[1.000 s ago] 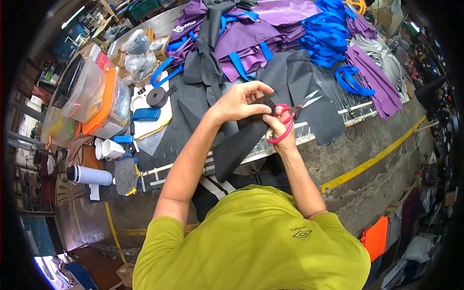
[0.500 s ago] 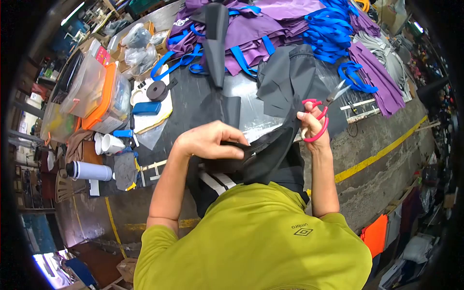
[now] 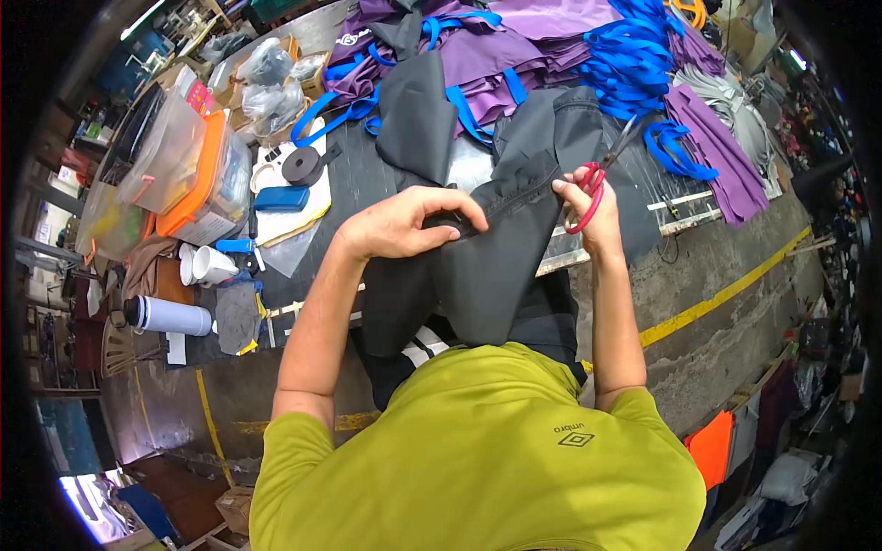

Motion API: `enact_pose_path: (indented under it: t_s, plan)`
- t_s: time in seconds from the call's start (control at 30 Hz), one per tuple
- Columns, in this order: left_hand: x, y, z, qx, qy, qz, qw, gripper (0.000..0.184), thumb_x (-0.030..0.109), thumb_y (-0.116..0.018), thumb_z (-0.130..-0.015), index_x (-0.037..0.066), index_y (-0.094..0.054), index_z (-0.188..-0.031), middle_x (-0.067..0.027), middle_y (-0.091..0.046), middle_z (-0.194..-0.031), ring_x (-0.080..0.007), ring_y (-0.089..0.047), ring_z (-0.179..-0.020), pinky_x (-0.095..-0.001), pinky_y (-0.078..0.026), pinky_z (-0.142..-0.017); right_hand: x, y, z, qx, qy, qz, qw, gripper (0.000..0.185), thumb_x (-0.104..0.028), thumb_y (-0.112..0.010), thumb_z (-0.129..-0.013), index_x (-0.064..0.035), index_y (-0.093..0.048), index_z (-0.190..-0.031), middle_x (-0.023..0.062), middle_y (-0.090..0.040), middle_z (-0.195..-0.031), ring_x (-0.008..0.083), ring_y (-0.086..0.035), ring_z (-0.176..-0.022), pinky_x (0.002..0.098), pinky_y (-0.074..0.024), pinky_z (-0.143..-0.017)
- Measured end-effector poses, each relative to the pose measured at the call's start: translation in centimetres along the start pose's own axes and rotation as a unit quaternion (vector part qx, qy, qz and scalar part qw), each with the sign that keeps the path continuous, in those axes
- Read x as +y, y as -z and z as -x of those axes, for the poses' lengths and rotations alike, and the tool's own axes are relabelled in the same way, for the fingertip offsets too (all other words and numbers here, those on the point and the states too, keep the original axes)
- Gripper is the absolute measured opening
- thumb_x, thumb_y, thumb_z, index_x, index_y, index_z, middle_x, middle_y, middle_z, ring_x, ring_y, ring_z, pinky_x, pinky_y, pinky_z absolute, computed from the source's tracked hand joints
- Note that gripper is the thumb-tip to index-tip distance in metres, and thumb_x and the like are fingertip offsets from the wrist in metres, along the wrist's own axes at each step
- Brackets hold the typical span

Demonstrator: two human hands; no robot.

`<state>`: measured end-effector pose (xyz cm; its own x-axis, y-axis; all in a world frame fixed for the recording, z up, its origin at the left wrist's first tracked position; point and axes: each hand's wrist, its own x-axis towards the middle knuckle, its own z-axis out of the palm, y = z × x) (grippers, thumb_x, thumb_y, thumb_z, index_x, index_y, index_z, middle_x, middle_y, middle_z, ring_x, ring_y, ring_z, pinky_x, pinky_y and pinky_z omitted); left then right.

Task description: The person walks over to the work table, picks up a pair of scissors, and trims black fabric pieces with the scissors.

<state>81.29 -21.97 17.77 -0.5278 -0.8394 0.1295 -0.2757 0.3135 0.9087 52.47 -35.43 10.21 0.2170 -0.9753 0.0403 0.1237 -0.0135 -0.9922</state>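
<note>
Pinching the right end of the black fabric (image 3: pixel 496 275) with thumb and forefinger, my right hand (image 3: pixel 595 216) also has the red-handled scissors (image 3: pixel 597 176) hooked on its fingers. Their blades point to the far right, clear of the fabric; I cannot tell how far they are open. My left hand (image 3: pixel 404 222) curls at the fabric's left part, thumb and forefinger slightly apart; its other fingers are hidden, so I cannot tell how firmly it grips. The fabric's stitched upper band slants between my hands, and its lower part hangs in front of my lap, at the near edge of the worktable (image 3: pixel 344 188).

Beyond it, to the far left, a dark grey cloth panel (image 3: pixel 415 119) lies partly over purple bags (image 3: pixel 491 69) with blue straps. Blue webbing (image 3: pixel 629 60) is heaped to the far right. On the left sit a dark tape roll (image 3: pixel 301 166) and a blue case (image 3: pixel 281 199).
</note>
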Motion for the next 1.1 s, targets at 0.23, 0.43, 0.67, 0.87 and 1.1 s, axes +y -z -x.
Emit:
enact_pose_path:
  t_s: [0.23,0.43,0.67,0.87,1.1]
  plan:
    - [0.0,3.2,-2.0,-0.034,0.052,-0.181,0.982,0.044,0.002,-0.075,-0.083,0.001,-0.071,-0.127,-0.0142,-0.074,-0.121,-0.0238,-0.07,-0.115,-0.0353,-0.052,-0.103,-4.9,-2.2,4.2,-0.145,0.088,-0.044,0.984,0.021,-0.016,-0.079,-0.094,-0.0002,-0.069,-0.105,0.0043,-0.071,-0.086,0.0113,-0.067,-0.075,0.0277,-0.0547,-0.071]
    - [-0.3,4.4,-2.4,-0.027,-0.005,-0.03,0.999,0.04,0.005,-0.075,-0.089,-0.003,-0.071,-0.128,-0.0105,-0.073,-0.124,-0.018,-0.066,-0.117,-0.0337,-0.049,-0.107,-1.6,-4.2,9.7,-0.373,-0.094,0.052,0.922,0.041,-0.044,-0.059,-0.105,-0.0052,-0.061,-0.089,-0.0013,-0.058,-0.067,0.0101,-0.061,-0.059,0.026,-0.0481,-0.057]
    - [-0.5,4.9,-1.6,-0.026,0.05,0.048,0.997,0.043,0.003,-0.078,-0.087,-0.002,-0.072,-0.129,-0.0106,-0.072,-0.126,-0.0179,-0.064,-0.121,-0.0326,-0.047,-0.109,0.0,-3.0,11.8,-0.392,-0.155,0.079,0.904,0.046,-0.048,-0.061,-0.105,-0.0057,-0.059,-0.087,-0.0007,-0.056,-0.069,0.0102,-0.059,-0.059,0.0262,-0.0479,-0.057]
    - [0.0,4.7,-1.7,-0.031,0.064,0.018,0.997,0.05,0.005,-0.082,-0.083,-0.001,-0.07,-0.131,-0.0097,-0.072,-0.126,-0.0181,-0.064,-0.122,-0.0326,-0.046,-0.111,-0.3,-3.3,12.6,-0.395,-0.175,0.103,0.896,0.049,-0.05,-0.06,-0.105,-0.0048,-0.058,-0.086,-0.0007,-0.056,-0.068,0.0102,-0.058,-0.059,0.027,-0.0496,-0.059]
    - [0.4,4.8,-1.6,-0.038,0.068,-0.016,0.997,0.052,0.005,-0.083,-0.083,0.0,-0.069,-0.133,-0.009,-0.071,-0.129,-0.0172,-0.063,-0.122,-0.0319,-0.046,-0.111,0.0,-3.5,12.8,-0.378,-0.199,0.126,0.895,0.05,-0.05,-0.06,-0.105,-0.0037,-0.06,-0.087,-0.0007,-0.055,-0.066,0.0101,-0.058,-0.058,0.0261,-0.0486,-0.057]
